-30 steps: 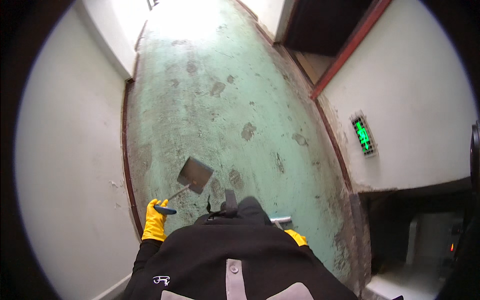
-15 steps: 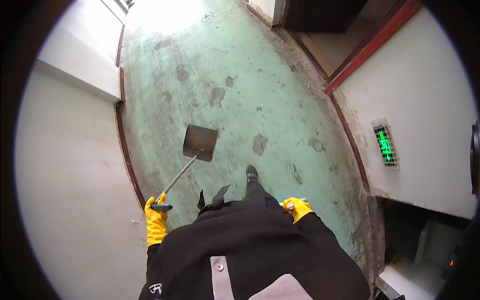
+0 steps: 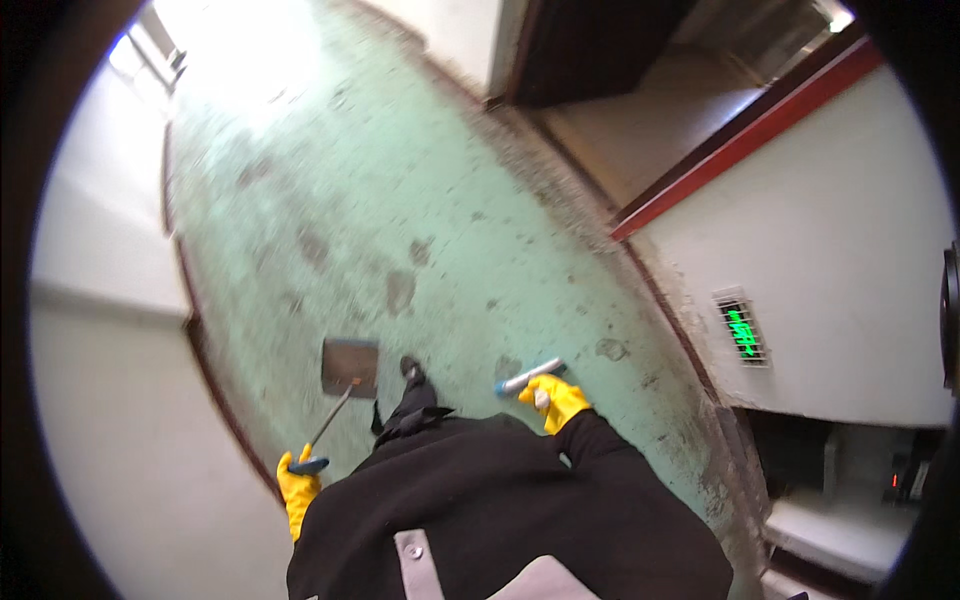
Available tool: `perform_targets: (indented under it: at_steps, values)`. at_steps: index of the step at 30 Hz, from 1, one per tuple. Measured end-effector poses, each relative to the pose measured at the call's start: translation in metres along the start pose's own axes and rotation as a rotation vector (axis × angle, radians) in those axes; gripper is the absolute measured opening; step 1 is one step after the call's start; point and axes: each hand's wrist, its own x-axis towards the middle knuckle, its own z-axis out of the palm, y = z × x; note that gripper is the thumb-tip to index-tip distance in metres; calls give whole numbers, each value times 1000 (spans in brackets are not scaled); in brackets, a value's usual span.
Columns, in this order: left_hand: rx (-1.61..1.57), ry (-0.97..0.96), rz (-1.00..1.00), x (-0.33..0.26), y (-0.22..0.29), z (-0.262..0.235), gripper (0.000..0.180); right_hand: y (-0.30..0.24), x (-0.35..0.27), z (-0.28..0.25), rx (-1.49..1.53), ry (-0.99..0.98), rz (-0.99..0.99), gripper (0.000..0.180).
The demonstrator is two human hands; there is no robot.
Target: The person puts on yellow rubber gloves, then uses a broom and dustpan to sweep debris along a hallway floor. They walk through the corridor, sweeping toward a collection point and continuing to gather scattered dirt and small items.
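Both my hands wear yellow rubber gloves. My left hand [image 3: 298, 480], low at the left, is closed round the blue grip of a long-handled dustpan [image 3: 337, 368]. Its thin shaft slants away from me to a square, dark brown pan down by the floor. A small orange bit shows near the pan's rear edge. My right hand [image 3: 556, 401], to the right of my body, is closed on a silver-white bar-shaped tool [image 3: 528, 377] with blue at its left end. A whitish rounded part shows at my fingers; what kind of tool it is I cannot tell.
The worn green floor [image 3: 450, 290] has dark stains and runs toward bright light at the far left. White walls line both sides. On the right are a doorway with a red frame [image 3: 740, 135], a caged green lit sign [image 3: 741, 333] and a low recess with a white ledge [image 3: 845, 530].
My right hand has swung out and forward, bringing the silver bar into sight. The dustpan now lies nearer my body and further left. My view has turned, and my visible foot shifted left.
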Motion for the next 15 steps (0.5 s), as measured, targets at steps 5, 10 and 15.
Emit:
perform_targets:
  at_steps: [5,10,15]
  values:
    - [-58,300,342,74,100,43,34,42,20,-1,38,89,-242,12]
    - [60,99,77,143,208,102,30,13,59,40,228,143,-467,11]
    - [-89,261,350,225,272,143,33,-61,145,84,89,238,-468,4]
